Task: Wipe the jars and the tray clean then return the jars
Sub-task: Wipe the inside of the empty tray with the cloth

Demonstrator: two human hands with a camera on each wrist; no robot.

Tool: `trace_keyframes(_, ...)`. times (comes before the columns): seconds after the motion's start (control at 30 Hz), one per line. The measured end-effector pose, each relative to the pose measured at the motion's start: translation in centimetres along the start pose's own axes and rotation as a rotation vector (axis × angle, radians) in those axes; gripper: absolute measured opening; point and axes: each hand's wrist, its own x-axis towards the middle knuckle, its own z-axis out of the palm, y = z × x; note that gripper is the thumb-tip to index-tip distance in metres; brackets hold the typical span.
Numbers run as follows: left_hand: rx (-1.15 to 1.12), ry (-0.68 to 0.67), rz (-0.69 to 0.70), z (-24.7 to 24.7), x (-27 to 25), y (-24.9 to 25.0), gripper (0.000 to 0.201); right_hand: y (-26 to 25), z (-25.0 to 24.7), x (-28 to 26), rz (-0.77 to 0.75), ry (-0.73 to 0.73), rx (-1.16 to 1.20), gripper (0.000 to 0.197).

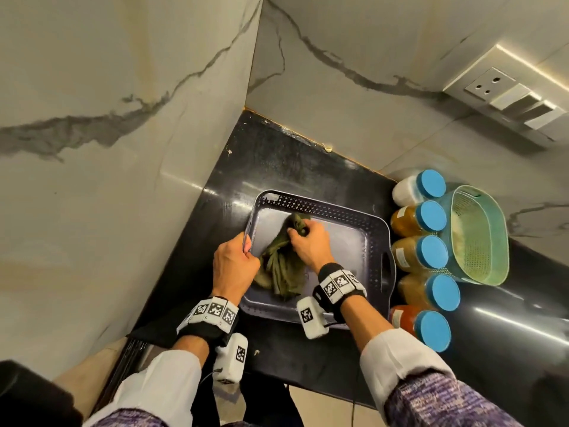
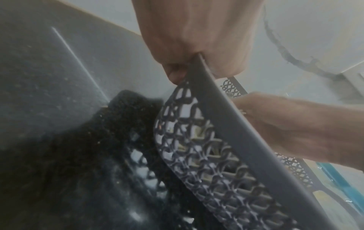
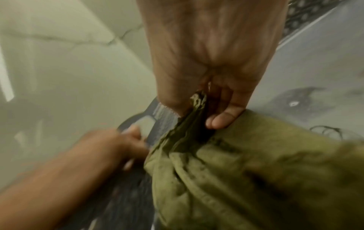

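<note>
A grey tray (image 1: pixel 363 238) with perforated walls lies on the black counter in the corner. My left hand (image 1: pixel 235 261) grips the tray's left rim (image 2: pixel 226 109), fingers curled over its edge. My right hand (image 1: pixel 311 245) holds a bunched olive-green cloth (image 1: pixel 281 269) down on the tray floor; in the right wrist view my fingers pinch the cloth (image 3: pixel 226 163). Several blue-lidded jars (image 1: pixel 429 252) stand in a row just right of the tray, outside it.
A teal perforated basket (image 1: pixel 475 238) sits right of the jars. Marble walls close off the corner at left and behind. A switch plate (image 1: pixel 508 90) is on the back wall. The counter's front edge lies near my wrists.
</note>
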Motion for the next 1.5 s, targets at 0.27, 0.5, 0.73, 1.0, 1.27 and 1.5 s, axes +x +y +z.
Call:
trace_keyframes(0.27,0.002,-0.022,-0.030,-0.1,0.0,0.0,0.037,-1.0,2.7,-5.4,-0.388,-0.405,-0.361,0.020)
trace_keyframes(0.5,-0.018,0.078,-0.054,0.8,-1.5,-0.3,0.038,-5.5,3.6,-0.3,-0.213,-0.175,-0.215,0.020)
trace_keyframes(0.73,-0.105,0.142,-0.101,2.1,-5.4,0.0,0.037,-6.2,3.6,-0.2,-0.092,0.001,-0.026,0.022)
trace_keyframes(1.0,-0.002,0.169,-0.119,-3.1,-1.4,-0.5,0.056,-4.7,1.5,-5.4,-0.440,-0.636,-0.617,0.050)
trace_keyframes(1.27,0.129,-0.088,0.089,-3.3,3.6,-1.9,0.031,-3.3,4.5,-8.4,-0.596,-0.576,-0.557,0.061)
trace_keyframes(1.5,0.138,-0.130,0.211,-3.3,3.7,-2.6,0.021,-4.5,4.6,-4.9,-0.389,-0.416,-0.395,0.047)
